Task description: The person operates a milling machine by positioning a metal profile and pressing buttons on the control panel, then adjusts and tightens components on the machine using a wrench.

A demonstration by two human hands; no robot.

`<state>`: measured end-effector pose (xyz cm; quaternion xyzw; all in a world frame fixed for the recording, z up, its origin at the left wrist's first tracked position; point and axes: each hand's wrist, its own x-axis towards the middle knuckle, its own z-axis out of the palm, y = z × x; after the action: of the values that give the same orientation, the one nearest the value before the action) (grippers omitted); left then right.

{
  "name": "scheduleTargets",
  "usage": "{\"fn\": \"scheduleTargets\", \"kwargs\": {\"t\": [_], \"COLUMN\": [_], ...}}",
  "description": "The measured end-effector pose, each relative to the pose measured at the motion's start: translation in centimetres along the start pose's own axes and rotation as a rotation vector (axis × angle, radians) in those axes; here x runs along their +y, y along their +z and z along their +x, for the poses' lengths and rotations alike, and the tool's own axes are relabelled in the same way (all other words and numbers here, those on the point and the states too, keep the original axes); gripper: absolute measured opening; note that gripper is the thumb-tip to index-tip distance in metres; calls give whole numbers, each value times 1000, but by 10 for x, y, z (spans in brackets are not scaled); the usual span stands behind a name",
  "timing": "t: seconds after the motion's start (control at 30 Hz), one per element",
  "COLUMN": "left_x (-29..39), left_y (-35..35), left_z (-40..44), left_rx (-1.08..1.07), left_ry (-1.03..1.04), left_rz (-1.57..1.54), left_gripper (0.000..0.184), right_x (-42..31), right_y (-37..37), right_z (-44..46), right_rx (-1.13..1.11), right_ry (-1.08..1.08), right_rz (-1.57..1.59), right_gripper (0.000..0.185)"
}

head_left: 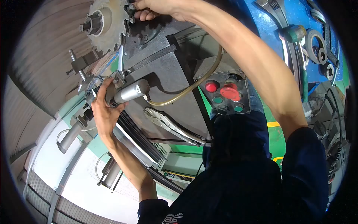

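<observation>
The right hand [158, 6] is at a circular saw blade [117, 24]; the left hand [104, 110] curls beside a metal cylinder [128, 93], locking pliers [160, 118] right of its fingers.

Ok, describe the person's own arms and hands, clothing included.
The left hand and right hand wear no visible gloves; the right runs partly out of frame. Both forearms are bare, without visible watch or band. Dark navy sleeves end around the elbows.

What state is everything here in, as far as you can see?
Metal cylinder: hose attached
Hose: curved
Left hand: partly curled, at the cylinder's base
Toothed blade: mounted, nut at its centre
Right hand: fingers bent, at the blade's rim
Locking pliers: lying on the machine top
Adjustable wrench: lying on the blue table
Large red button: can't tell if pressed
</observation>
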<state>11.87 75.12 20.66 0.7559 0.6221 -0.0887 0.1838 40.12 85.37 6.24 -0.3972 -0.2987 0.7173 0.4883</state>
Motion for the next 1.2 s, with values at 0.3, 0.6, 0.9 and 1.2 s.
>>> {"fn": "scheduleTargets", "kwargs": {"t": [0.3, 0.6, 0.9, 1.2], "left_x": [0, -3, -5, 0], "left_y": [1, 0, 0, 0], "left_z": [0, 0, 2, 0], "left_rx": [2, 8, 2, 4], "left_ry": [19, 11, 21, 20], "left_rz": [0, 8, 28, -9], "left_gripper": [82, 82, 82, 85], "right_x": [-6, 14, 22, 29], "right_y": [-21, -1, 10, 21], "right_z": [-50, -122, -103, -107], "right_rx": [-105, 89, 168, 244], "right_ry": [61, -47, -60, -495], "right_rz": [-49, -418, -559, -1296], "right_gripper": [19, 25, 32, 27]}}
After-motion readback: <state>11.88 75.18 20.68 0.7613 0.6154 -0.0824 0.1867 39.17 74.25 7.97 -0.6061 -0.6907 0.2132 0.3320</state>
